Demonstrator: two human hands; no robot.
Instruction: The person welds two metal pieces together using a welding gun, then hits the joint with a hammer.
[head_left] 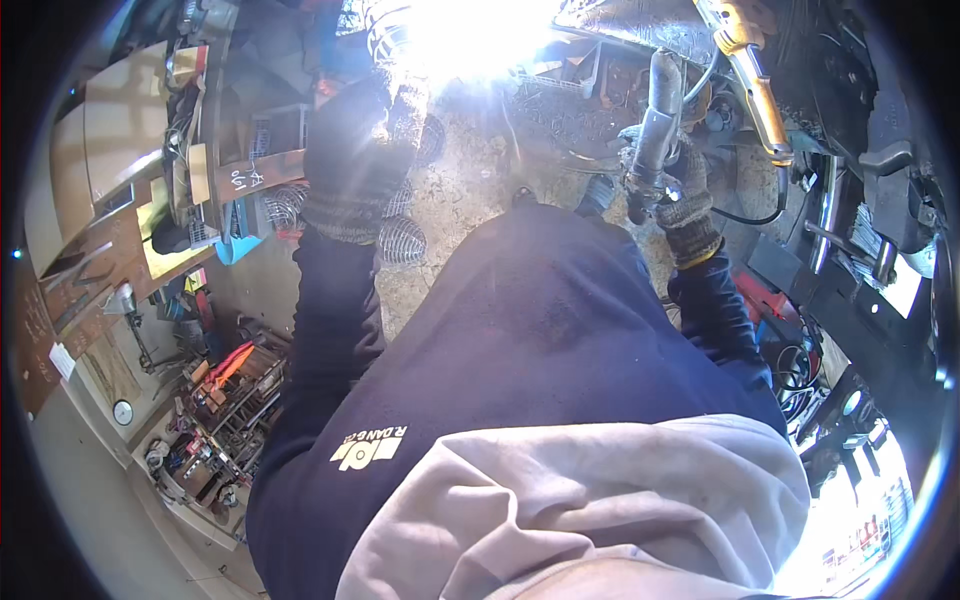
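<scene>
My left hand (pixel 350 160), in a dark work glove, reaches forward at the left of the bench. It lies just beside a blinding white glare (pixel 480 35). Its fingers are lost in shadow and glare, so I cannot tell what they hold. My right hand (pixel 688 200) wears a grey knitted glove with a yellow cuff edge. It is closed at the lower end of a grey tube-shaped tool (pixel 657 115) with a bent top. To the right of that tool lies a yellow power tool (pixel 757 85), its dark cord (pixel 765 217) looping down below it.
Round wire pieces (pixel 402 240) lie beside my left forearm, with another wire piece (pixel 285 205) farther left. A rusty metal plate (pixel 255 170) juts out there. Metal parts fill a rack (pixel 235 400) at the lower left. Clamps and bars (pixel 860 250) crowd the right side.
</scene>
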